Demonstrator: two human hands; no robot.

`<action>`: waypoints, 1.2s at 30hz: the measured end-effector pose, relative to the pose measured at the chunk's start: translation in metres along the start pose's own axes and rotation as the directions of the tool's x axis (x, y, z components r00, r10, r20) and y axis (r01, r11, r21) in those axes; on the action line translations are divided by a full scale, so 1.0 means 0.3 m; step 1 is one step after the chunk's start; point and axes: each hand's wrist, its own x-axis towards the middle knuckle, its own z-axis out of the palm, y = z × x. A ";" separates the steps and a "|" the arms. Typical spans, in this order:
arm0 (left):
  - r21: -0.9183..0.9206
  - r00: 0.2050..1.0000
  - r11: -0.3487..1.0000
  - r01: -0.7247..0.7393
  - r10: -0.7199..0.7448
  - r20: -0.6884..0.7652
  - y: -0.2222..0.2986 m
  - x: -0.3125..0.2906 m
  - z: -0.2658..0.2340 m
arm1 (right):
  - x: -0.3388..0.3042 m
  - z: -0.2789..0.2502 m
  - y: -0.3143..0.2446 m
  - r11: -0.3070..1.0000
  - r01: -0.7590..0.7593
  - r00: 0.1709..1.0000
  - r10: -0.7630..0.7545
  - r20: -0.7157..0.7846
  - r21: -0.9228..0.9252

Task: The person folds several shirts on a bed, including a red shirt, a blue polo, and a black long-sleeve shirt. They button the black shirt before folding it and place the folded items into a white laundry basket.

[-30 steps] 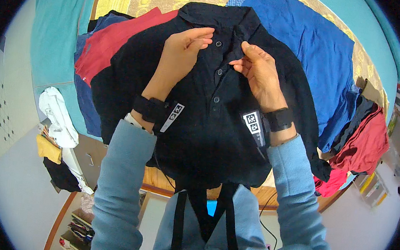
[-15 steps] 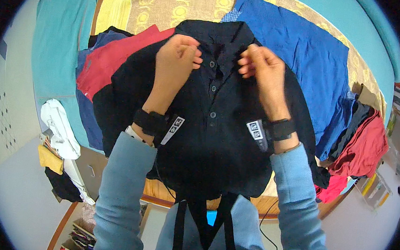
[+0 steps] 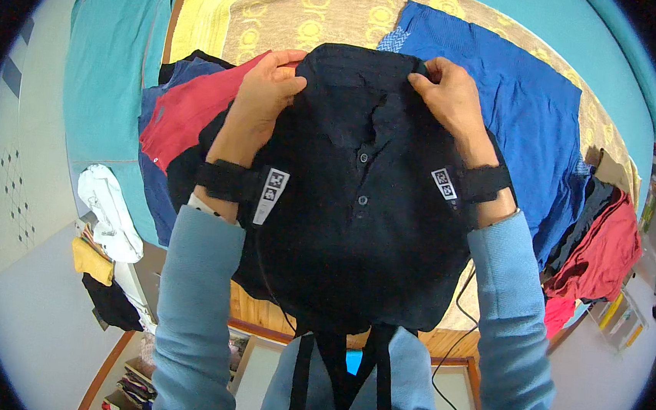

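A black buttoned shirt (image 3: 356, 238) is spread in front of me, its placket and buttons facing up and its collar (image 3: 366, 60) at the far end. At the collar's left corner, my left hand (image 3: 266, 92) is closed on the cloth between thumb and fingers. Opposite it, my right hand (image 3: 451, 95) pinches the right corner, thumb on top. The collar is stretched between both hands. Black straps with white patterned tags circle my wrists.
Left of the shirt lie a red garment (image 3: 197, 106) and dark blue clothes. A blue knit garment (image 3: 507, 88) lies at right, with a dark red cloth (image 3: 605, 254) beyond it. Beneath is a patterned tan blanket (image 3: 281, 16). A white cloth (image 3: 112, 211) hangs at the left.
Both hands have moved outward and closed on the collar's corners. The collar is now pulled wider and flatter, and the shirt's front looks raised toward me.
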 end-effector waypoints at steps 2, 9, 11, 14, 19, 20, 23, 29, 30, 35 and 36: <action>0.100 1.000 0.995 0.016 -0.015 -0.008 0.009 -0.016 -0.012 | -0.014 -0.028 0.019 0.957 -0.030 0.991 -0.009 0.130 0.288; 0.923 0.523 0.044 -0.383 0.833 0.178 0.055 -0.028 0.147 | -0.083 -0.071 0.016 0.421 -0.175 0.966 -0.104 0.239 0.890; 0.800 0.626 0.307 -0.515 0.772 0.107 0.023 -0.077 0.246 | -0.089 -0.071 0.009 0.421 -0.170 0.978 -0.042 0.206 0.891; 0.595 0.961 0.754 -0.277 0.231 0.155 -0.034 -0.126 0.360 | -0.097 -0.069 0.002 0.446 -0.159 0.977 -0.055 0.205 0.881; 0.012 0.977 1.000 0.017 -0.020 0.214 -0.099 -0.139 0.403 | -0.115 -0.076 0.014 0.543 -0.066 0.998 0.042 0.052 0.837; 0.018 0.980 0.999 -0.036 0.032 0.197 -0.103 -0.139 0.406 | -0.120 -0.075 0.016 0.518 -0.070 0.997 0.013 0.074 0.853; 0.191 0.984 0.974 -0.122 0.094 0.148 -0.100 -0.144 0.415 | -0.136 -0.072 0.020 0.401 -0.167 0.984 0.007 0.179 0.901; 0.730 0.877 0.601 -0.326 0.481 -0.004 -0.075 -0.121 0.441 | -0.128 -0.067 -0.007 0.718 0.172 0.985 -0.108 -0.135 0.675; 0.709 0.873 0.622 -0.332 0.487 -0.018 -0.076 -0.105 0.441 | -0.125 -0.069 -0.015 0.833 0.179 0.977 -0.089 -0.192 0.524; 0.583 0.900 0.729 -0.359 0.436 0.010 -0.107 0.002 0.419 | -0.187 -0.069 -0.034 0.805 0.189 0.960 -0.031 -0.278 0.563; 0.531 0.924 0.775 -0.342 0.379 0.043 -0.111 0.025 0.410 | -0.217 -0.058 -0.032 0.774 0.173 0.981 -0.080 -0.177 0.609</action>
